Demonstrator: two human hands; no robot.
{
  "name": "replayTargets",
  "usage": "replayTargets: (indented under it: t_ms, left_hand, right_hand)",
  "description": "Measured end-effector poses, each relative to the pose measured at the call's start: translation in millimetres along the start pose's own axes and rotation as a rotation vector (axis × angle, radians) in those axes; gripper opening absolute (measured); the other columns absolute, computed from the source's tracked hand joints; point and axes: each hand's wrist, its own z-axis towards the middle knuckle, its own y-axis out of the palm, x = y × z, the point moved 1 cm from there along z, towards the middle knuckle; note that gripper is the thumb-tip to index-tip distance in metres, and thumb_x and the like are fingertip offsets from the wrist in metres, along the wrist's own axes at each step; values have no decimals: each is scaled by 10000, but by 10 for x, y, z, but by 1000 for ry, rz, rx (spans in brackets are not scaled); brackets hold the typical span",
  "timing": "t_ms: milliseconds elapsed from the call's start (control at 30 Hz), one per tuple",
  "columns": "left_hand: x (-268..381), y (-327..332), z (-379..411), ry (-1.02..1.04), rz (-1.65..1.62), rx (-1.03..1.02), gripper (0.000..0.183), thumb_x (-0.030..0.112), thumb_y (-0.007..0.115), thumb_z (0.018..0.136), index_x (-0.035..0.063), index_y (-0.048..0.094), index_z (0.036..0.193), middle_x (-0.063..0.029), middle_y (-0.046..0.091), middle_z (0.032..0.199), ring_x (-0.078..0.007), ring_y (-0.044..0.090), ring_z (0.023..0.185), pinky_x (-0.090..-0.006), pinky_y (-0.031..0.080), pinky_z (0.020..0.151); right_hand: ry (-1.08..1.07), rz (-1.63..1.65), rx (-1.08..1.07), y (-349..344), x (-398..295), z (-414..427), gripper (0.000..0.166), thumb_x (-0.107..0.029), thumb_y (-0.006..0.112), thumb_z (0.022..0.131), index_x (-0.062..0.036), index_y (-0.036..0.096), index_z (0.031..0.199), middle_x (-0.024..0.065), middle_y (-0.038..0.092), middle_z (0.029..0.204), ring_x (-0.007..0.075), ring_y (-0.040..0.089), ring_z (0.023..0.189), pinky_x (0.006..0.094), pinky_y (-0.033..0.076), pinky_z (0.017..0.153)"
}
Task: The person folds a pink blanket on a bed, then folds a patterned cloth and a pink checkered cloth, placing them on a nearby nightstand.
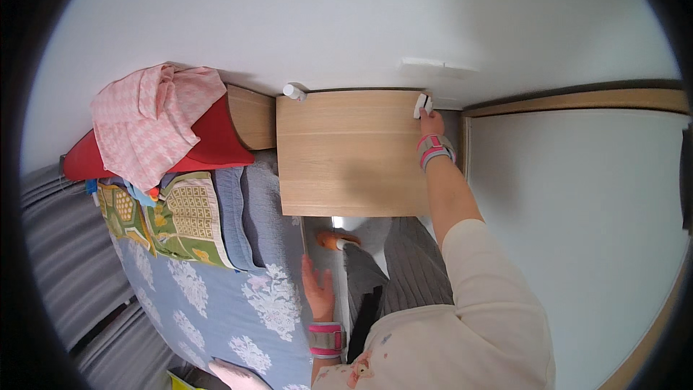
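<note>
My right hand point(432, 120) reaches to the far right corner of a light wood-grain cabinet top point(346, 146). Its fingers grip a small white object point(422, 105) with a dark stripe; what it is exactly I cannot tell. My left hand point(318, 288) hangs beside the edge of the bed, holding nothing, its fingers apart. At the cabinet's back left edge lies a small white bottle point(294, 92), tilted in view against the wall. Both wrists wear grey and pink straps.
On the left is a bed with a blue floral sheet point(195, 292), folded green-patterned cloth point(189, 222) and a red headboard point(216, 141) draped with pink checked cloth point(157, 114). A white door point(563, 200) stands at right. A wall point(346, 21) rises behind the cabinet.
</note>
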Motion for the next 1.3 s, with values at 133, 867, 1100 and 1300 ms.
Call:
replayTargets:
  t_ms: [133,867,1100,1300]
  left_hand:
    - [176,166,20,-11,44,-62,613,38,549,872,45,253,1409,-167,304,1425,-297,387,1269,-391,397,980]
    - [1813,-390,-13,21,-983,-186,246,225,473,955,0,529,1037,-80,609,892,-132,577,709,-253,465,616]
    - [1472,-560,-188,-32,-819,48,118,75,596,867,-2,552,945,-25,587,726,-55,519,538,-191,395,468]
    - [1146,-465,-319,-50,-762,95,153,98,588,881,11,555,1002,5,562,707,-48,523,554,-180,404,468]
  right_hand:
    - [-102,-164,78,83,-125,108,478,-409,695,689,-45,643,994,150,656,942,323,626,868,409,485,738]
    - [-1452,736,-886,-1854,-2037,-3548,397,166,564,600,-106,510,884,133,534,1086,311,550,983,352,482,794]
    - [-1137,688,-1386,-1915,-1882,-3808,364,147,478,691,-70,494,983,159,482,1196,267,502,1110,369,439,911]
    - [-69,568,-1793,-1761,-1436,-4014,462,-105,489,889,-18,370,1327,104,471,1275,179,483,1145,321,392,970]
